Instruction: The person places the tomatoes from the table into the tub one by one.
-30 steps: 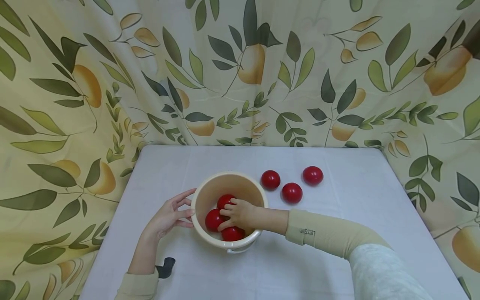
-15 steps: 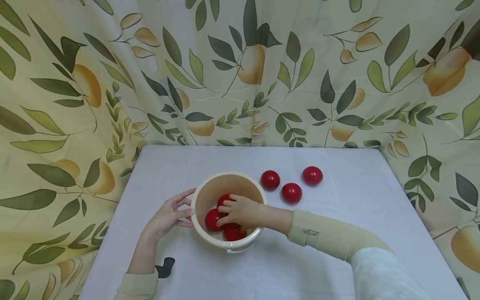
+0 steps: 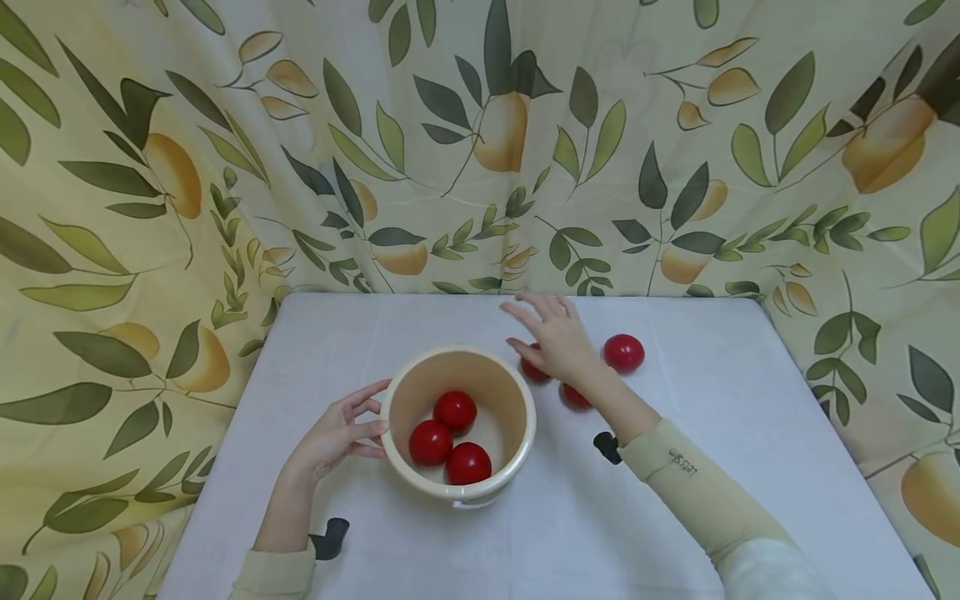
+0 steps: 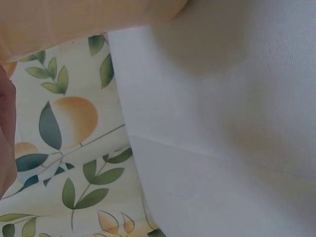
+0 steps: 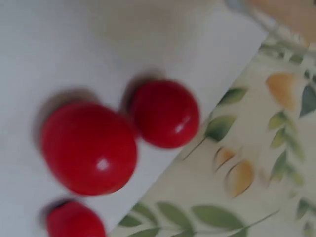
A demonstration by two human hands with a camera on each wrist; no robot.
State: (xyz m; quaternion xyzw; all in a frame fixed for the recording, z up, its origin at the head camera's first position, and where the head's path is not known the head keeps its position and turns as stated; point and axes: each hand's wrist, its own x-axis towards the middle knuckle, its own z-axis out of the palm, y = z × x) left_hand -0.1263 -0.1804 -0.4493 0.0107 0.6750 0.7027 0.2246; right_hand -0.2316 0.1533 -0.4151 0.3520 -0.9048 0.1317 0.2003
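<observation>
A cream bucket (image 3: 517,433) holds three glossy red balls, among them a front ball (image 3: 468,463). My left hand (image 3: 333,435) rests against the bucket's left side, fingers extended along its outer wall and thumb at the rim. Out on the table, my right hand (image 3: 558,337) hovers over more red balls with its fingers spread and nothing in them. It partly covers a near ball (image 3: 576,397) and another at its thumb; a third ball (image 3: 623,354) lies to its right. The right wrist view shows a large red ball (image 5: 89,148) beside two others.
A white cloth covers the table (image 3: 675,533). Behind and to the sides hangs a curtain (image 3: 480,208) printed with leaves and fruit. The bucket's handle (image 3: 477,502) hangs down at its front. A dark wrist mount (image 3: 330,538) shows at my left cuff.
My right hand has come out of the bucket without a ball and moved right and back, over the balls on the table. The left hand has stayed at the bucket.
</observation>
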